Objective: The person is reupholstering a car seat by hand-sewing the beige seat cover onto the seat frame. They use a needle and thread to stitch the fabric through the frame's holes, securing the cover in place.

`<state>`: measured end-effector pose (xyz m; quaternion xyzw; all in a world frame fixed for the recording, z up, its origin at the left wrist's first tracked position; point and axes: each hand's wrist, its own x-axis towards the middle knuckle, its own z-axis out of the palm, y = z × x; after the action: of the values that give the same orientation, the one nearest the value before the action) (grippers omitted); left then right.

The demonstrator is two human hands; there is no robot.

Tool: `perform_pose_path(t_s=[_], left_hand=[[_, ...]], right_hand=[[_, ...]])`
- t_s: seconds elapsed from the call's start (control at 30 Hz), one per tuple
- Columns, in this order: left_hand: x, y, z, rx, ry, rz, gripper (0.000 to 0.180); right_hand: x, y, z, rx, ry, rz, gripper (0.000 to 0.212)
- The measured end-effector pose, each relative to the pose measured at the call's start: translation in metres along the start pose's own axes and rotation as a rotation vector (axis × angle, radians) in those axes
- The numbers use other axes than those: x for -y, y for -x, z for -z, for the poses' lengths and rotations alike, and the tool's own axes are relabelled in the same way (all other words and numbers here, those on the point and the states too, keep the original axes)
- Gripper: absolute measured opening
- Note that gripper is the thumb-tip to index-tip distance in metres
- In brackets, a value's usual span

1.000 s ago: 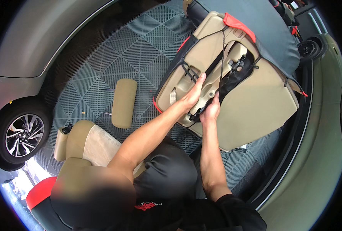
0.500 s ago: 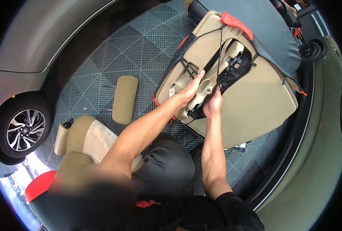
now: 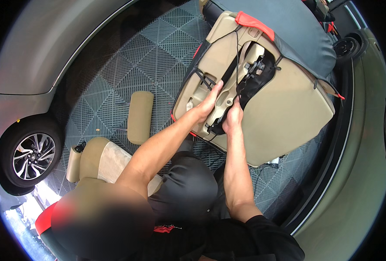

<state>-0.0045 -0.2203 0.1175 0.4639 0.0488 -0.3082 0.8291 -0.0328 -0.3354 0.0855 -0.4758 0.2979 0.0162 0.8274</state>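
Note:
Tilted in front of me lies a car seat [image 3: 284, 108] with a beige hard shell facing up and a black-and-red cover [image 3: 288, 32] around its edges. A long opening in the shell shows a beige bracket [image 3: 230, 93] and black fabric [image 3: 262, 82]. My left hand [image 3: 207, 104] rests on the left side of the bracket, its visible fingers stretched along it. On the right side, my right hand [image 3: 233, 116] is closed at the opening's edge, where a black elastic cord [image 3: 237, 56] runs down to its fingertips. The hand itself hides what lies inside it.
A beige headrest [image 3: 140, 117] lies on the grey grid floor [image 3: 114, 91]. Another beige seat [image 3: 93, 156] stands at lower left. A silver car with its wheel [image 3: 34, 156] is on the left; a car body panel [image 3: 354, 174] borders the right. Black cords cross the shell.
The view has shifted slightly, so the seat sits a little farther left. Both hands stay at the opening in nearly the same positions.

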Motion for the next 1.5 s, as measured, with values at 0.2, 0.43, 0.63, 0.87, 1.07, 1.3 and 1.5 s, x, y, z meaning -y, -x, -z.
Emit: perform_pose_path(t_s=[0.2, 0.43, 0.63, 0.87, 1.07, 1.3, 1.5], left_hand=[[0.002, -0.010, 0.007, 0.026, 0.033, 0.099, 0.080], [0.005, -0.003, -0.005, -0.067, -0.024, -0.028, 0.084], [0.009, 0.008, -0.005, -0.191, -0.222, -0.129, 0.094], [0.022, 0.003, 0.011, -0.147, -0.230, -0.121, 0.085], [0.015, 0.012, 0.002, -0.085, -0.258, -0.140, 0.085], [0.004, 0.010, -0.006, -0.129, -0.158, -0.107, 0.084], [0.010, 0.010, -0.005, -0.178, -0.151, -0.091, 0.084]], right_hand=[[0.010, -0.016, 0.003, 0.111, -0.211, -0.093, 0.042], [0.000, 0.000, -0.002, -0.010, -0.398, 0.007, 0.043], [-0.006, 0.012, -0.015, -0.122, -0.305, 0.099, 0.046], [-0.016, 0.017, -0.020, -0.230, -0.050, 0.261, 0.042], [-0.022, -0.005, 0.013, -0.102, 0.502, 0.262, 0.051], [-0.016, -0.011, 0.007, -0.074, 0.470, 0.130, 0.058], [-0.013, -0.018, 0.014, -0.043, 0.496, 0.182, 0.054]])
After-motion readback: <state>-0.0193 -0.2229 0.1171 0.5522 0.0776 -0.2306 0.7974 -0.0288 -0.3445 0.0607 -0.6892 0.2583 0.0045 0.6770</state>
